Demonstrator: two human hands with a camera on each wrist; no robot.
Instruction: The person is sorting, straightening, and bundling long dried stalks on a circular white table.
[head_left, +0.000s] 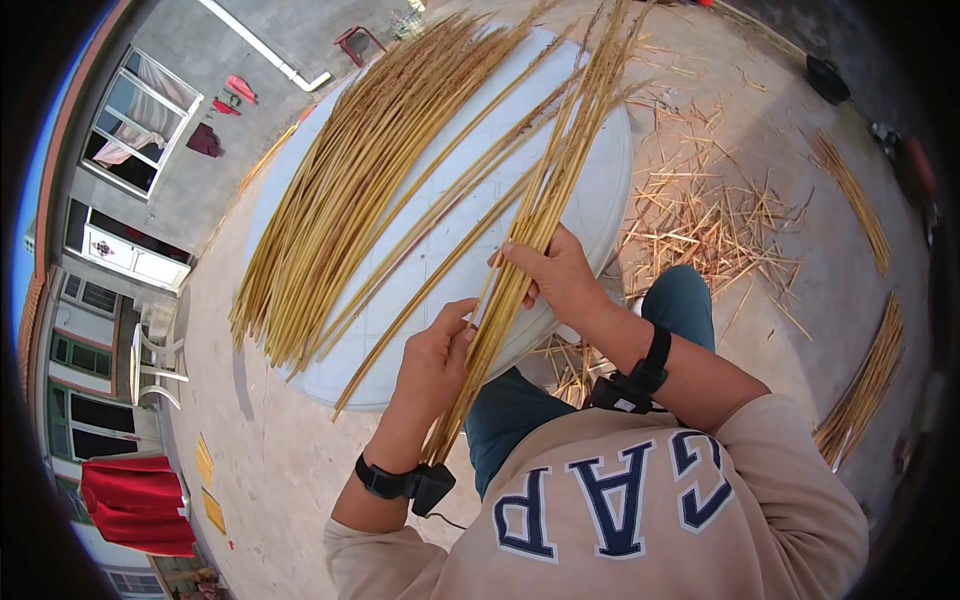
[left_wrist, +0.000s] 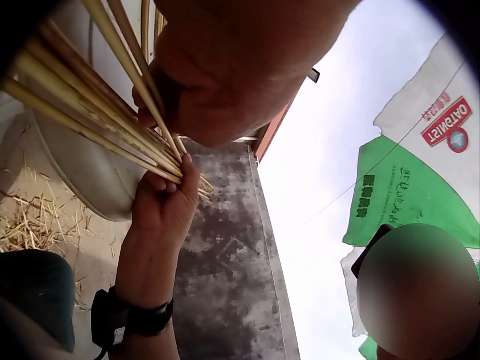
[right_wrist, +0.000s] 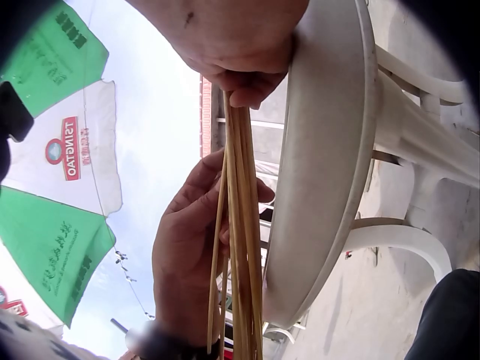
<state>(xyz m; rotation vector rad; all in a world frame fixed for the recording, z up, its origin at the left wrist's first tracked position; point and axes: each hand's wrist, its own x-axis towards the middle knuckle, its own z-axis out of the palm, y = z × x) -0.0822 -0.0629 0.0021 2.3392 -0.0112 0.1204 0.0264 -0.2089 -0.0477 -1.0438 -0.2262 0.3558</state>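
Observation:
My right hand [head_left: 560, 275] grips a slim bundle of long dry stalks [head_left: 535, 225], its thumb across the top. Lower on the same bundle, my left hand [head_left: 435, 355] curls thumb and fingers round the stalks. In the right wrist view, the left hand [right_wrist: 191, 232] holds the bundle [right_wrist: 241, 195] below the right hand [right_wrist: 259, 75], with one thin stalk [right_wrist: 217, 262] standing slightly apart. The feathery tops point away from the body. A large pile of similar stalks [head_left: 340, 190] lies to the left on the round white table [head_left: 440, 235], a few single stalks [head_left: 430, 280] beside it.
Broken straw pieces [head_left: 710, 235] litter the ground right of the table. Two more stalk bundles [head_left: 865, 375] lie on the floor at far right. A white chair [head_left: 155, 365] stands to the left. A green and white umbrella [right_wrist: 60, 232] hangs overhead.

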